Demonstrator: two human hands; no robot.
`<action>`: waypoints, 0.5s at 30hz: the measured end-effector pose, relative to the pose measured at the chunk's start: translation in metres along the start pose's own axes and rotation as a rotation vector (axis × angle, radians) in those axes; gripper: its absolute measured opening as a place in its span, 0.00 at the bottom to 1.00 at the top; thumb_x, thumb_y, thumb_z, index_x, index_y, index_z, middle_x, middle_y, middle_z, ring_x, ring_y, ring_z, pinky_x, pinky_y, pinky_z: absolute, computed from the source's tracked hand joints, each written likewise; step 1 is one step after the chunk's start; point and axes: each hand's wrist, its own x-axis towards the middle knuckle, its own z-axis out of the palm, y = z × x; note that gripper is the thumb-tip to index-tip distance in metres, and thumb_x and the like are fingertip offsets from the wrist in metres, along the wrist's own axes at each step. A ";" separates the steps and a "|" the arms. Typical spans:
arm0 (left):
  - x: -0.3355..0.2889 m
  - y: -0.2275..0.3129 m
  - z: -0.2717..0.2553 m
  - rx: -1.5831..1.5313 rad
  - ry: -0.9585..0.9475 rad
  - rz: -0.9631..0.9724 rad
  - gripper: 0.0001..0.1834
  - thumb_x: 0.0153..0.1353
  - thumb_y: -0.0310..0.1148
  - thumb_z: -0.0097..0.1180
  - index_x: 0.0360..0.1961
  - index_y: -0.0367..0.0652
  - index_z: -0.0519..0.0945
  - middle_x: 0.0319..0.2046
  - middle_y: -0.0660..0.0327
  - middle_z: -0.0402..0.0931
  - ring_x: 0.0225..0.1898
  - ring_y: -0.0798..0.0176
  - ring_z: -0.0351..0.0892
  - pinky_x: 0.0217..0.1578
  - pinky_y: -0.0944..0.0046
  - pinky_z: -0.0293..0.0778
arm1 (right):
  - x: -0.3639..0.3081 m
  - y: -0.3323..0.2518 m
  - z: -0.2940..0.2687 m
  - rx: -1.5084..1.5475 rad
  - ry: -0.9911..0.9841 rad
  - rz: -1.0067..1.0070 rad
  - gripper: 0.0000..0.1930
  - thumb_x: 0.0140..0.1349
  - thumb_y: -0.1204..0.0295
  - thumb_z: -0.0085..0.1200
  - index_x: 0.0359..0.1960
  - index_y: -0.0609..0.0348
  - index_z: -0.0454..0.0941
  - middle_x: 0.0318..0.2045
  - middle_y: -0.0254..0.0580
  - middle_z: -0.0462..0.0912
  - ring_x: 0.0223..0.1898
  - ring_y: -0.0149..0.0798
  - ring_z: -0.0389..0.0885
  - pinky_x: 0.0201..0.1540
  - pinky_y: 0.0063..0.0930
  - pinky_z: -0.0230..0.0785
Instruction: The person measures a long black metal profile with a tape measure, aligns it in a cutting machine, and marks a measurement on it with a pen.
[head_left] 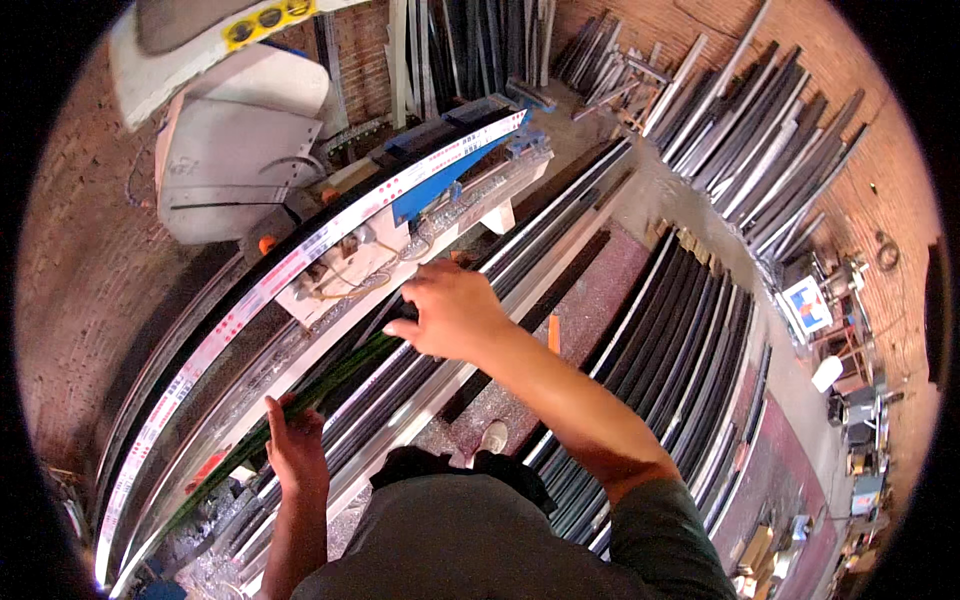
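Observation:
My left hand [297,450] is at the lower left with its fingers spread, beside a long dark green strip [345,377]. My right hand [452,312] reaches further forward over the same rack of bars. Its thumb stands apart from the bent fingers, and I see nothing held between them. Whether either hand touches the strip, I cannot tell. Beyond both hands a long profile [250,298] covered in white film with red print lies along the machine bench [340,312]. A blue plate [450,185] sits under its far end.
A large pale machine guard [245,150] rises behind the bench. Stacks of dark and silver bars [660,345] lie on the floor to my right. More bars [770,150] lean on the brick wall. Near my feet is an orange piece [554,333]. Small boxes [757,548] stand lower right.

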 end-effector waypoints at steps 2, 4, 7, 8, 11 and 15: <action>0.022 -0.024 0.051 0.001 -0.004 0.015 0.24 0.68 0.52 0.55 0.44 0.37 0.80 0.26 0.59 0.79 0.30 0.65 0.78 0.34 0.65 0.75 | 0.029 0.063 -0.015 0.033 0.012 -0.035 0.22 0.51 0.48 0.65 0.29 0.57 0.82 0.35 0.44 0.82 0.44 0.47 0.80 0.44 0.40 0.76; 0.038 -0.038 0.092 0.001 0.022 0.035 0.22 0.69 0.49 0.54 0.43 0.37 0.80 0.26 0.59 0.79 0.30 0.65 0.78 0.33 0.66 0.75 | 0.053 0.114 -0.021 0.049 0.024 -0.052 0.23 0.51 0.48 0.65 0.29 0.57 0.83 0.35 0.44 0.83 0.43 0.46 0.81 0.44 0.40 0.76; 0.066 -0.058 0.161 -0.023 0.146 0.087 0.18 0.68 0.47 0.56 0.39 0.40 0.80 0.25 0.61 0.78 0.30 0.65 0.78 0.31 0.65 0.74 | 0.095 0.178 -0.029 0.043 -0.011 -0.046 0.23 0.51 0.47 0.65 0.31 0.57 0.83 0.33 0.44 0.83 0.42 0.47 0.81 0.44 0.40 0.76; 0.081 -0.068 0.172 -0.029 0.138 0.099 0.17 0.68 0.46 0.56 0.37 0.42 0.79 0.26 0.61 0.78 0.30 0.65 0.78 0.32 0.65 0.74 | 0.111 0.199 -0.030 0.044 -0.020 -0.043 0.23 0.51 0.48 0.65 0.31 0.57 0.83 0.33 0.44 0.83 0.42 0.47 0.81 0.44 0.40 0.76; 0.133 -0.098 0.217 -0.028 0.159 0.147 0.14 0.70 0.45 0.53 0.35 0.46 0.77 0.25 0.65 0.74 0.26 0.67 0.72 0.28 0.65 0.68 | 0.164 0.255 -0.039 0.057 -0.184 0.030 0.23 0.52 0.48 0.65 0.33 0.57 0.83 0.34 0.45 0.83 0.44 0.48 0.81 0.45 0.41 0.76; 0.209 -0.132 0.280 -0.094 0.169 0.192 0.13 0.67 0.44 0.58 0.36 0.47 0.75 0.27 0.62 0.78 0.30 0.66 0.78 0.31 0.65 0.74 | 0.230 0.343 -0.036 0.000 -0.140 -0.008 0.23 0.51 0.47 0.65 0.32 0.56 0.83 0.32 0.47 0.84 0.42 0.50 0.82 0.45 0.44 0.76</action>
